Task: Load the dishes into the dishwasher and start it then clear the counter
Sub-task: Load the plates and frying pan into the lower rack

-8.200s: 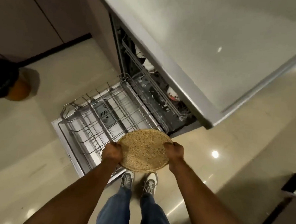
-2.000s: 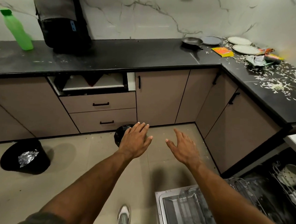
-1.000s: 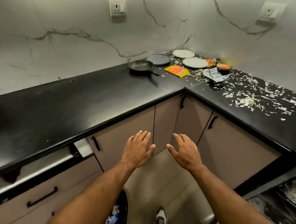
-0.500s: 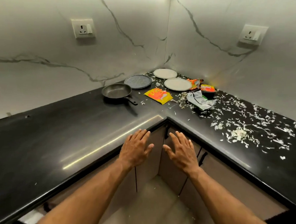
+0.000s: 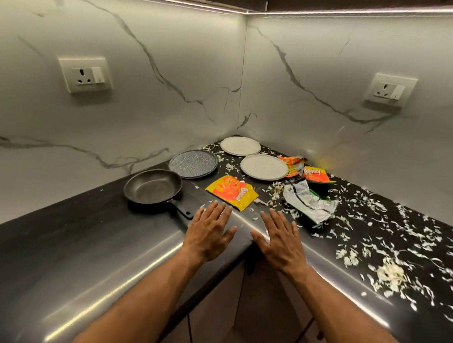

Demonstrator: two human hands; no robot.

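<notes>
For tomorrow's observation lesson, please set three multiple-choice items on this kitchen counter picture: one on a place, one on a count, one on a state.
1. Where does the frying pan lie?
A. Left of the grey plate
B. Between the two white plates
C. On the silver wrapper

2. How many round plates lie on the counter?
A. One
B. Three
C. Five

3. How are the left hand and right hand?
A. Both gripping plates
B. One holds the pan
C. Both open, holding nothing

Answers: 1 A, the pan sits just left of the grey plate. 2 B, one grey, two white. 3 C, fingers straight, nothing gripped.
</notes>
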